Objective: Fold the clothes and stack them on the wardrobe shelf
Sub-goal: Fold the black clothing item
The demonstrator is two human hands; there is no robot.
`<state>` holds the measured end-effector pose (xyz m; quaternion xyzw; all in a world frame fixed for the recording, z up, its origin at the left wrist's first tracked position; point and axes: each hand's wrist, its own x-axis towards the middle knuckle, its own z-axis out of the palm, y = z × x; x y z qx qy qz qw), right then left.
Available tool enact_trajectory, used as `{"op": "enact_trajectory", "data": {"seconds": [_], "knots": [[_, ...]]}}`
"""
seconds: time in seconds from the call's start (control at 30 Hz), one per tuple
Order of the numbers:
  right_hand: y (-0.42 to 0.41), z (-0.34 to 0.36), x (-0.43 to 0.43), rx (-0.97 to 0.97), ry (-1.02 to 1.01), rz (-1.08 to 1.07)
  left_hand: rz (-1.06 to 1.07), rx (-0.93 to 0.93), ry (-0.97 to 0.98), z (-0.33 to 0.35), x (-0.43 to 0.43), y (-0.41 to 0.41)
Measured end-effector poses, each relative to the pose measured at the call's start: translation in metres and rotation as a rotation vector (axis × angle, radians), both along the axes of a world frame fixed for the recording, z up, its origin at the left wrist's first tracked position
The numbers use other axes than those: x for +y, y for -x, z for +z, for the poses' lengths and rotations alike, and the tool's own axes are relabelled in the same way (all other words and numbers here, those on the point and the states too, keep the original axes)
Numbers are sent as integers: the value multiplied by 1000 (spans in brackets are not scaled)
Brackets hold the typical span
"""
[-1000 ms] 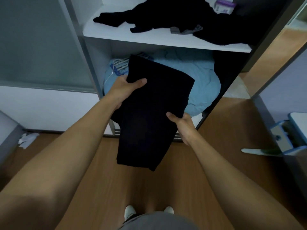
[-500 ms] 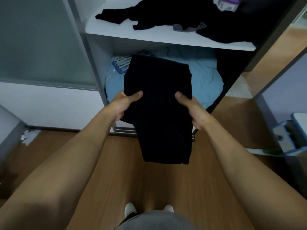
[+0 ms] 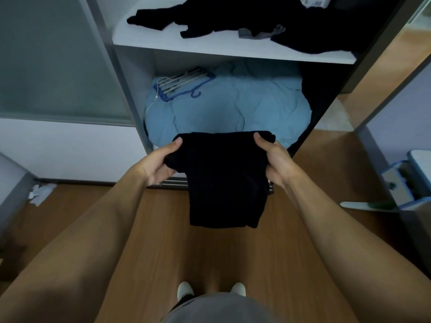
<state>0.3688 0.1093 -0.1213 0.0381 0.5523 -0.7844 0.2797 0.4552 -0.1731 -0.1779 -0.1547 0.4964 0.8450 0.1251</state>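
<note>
Since the earlier frame the black garment (image 3: 226, 180) is doubled over shorter and is gripped at its top corners by the left hand (image 3: 161, 162) and right hand (image 3: 274, 162), its long axis hanging downward, with the wardrobe shelf (image 3: 210, 46) above and ahead.

Matt dark cloth garment (image 3: 227, 183) (floor (image 3: 210, 252) smooth wood)

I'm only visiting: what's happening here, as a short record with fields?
Held item: folded black cloth garment, hanging down
Left hand: grips its upper left corner
Right hand: grips its upper right corner
Upper shelf: white wardrobe shelf, loose dark clothes lying unfolded
Lower compartment: light blue bedding, plastic hangers on top
</note>
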Motion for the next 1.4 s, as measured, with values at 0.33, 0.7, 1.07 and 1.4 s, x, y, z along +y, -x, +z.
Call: {"op": "enact_trajectory", "data": {"seconds": [0.33, 0.7, 1.07, 1.4], "knots": [[11, -3, 20, 5, -43, 76, 96, 89, 327, 31, 35, 28], [-8, -38, -23, -86, 47, -189, 225, -65, 830, 32, 23, 24], [8, -49, -54, 37, -292, -36, -700, -271, 1345, 37, 4, 13], [4, -50, -79, 519, -1253, 920, -611, -118, 1489, 21, -38, 17]]}}
